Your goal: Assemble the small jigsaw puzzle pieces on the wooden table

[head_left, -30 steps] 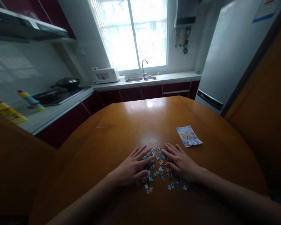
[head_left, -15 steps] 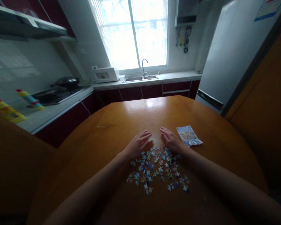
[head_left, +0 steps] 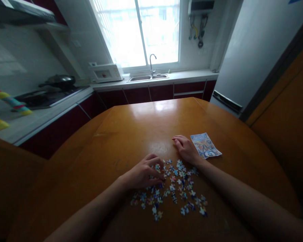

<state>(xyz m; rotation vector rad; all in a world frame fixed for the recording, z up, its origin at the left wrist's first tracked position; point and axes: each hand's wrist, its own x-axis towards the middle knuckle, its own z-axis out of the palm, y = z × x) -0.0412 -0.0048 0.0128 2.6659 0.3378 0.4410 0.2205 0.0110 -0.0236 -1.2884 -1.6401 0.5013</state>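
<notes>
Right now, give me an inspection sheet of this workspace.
Surface: wooden table, glossy, window glare at its far end.
Job's things: loose puzzle pieces scattered before the person; picture card flat at their right.
Clutter: nothing seen.
Hands: left hand, fingers curled on pieces; right hand rests on the table beside the card.
Cables: loops hang on the far wall.
Surroundings: window, sink, pan on stove, fridge.

On a round wooden worktop [head_left: 146,127], the left hand [head_left: 141,174] rests curled on scattered jigsaw pieces [head_left: 174,188]; the right hand [head_left: 185,149] lies beside a picture card [head_left: 205,145].
</notes>
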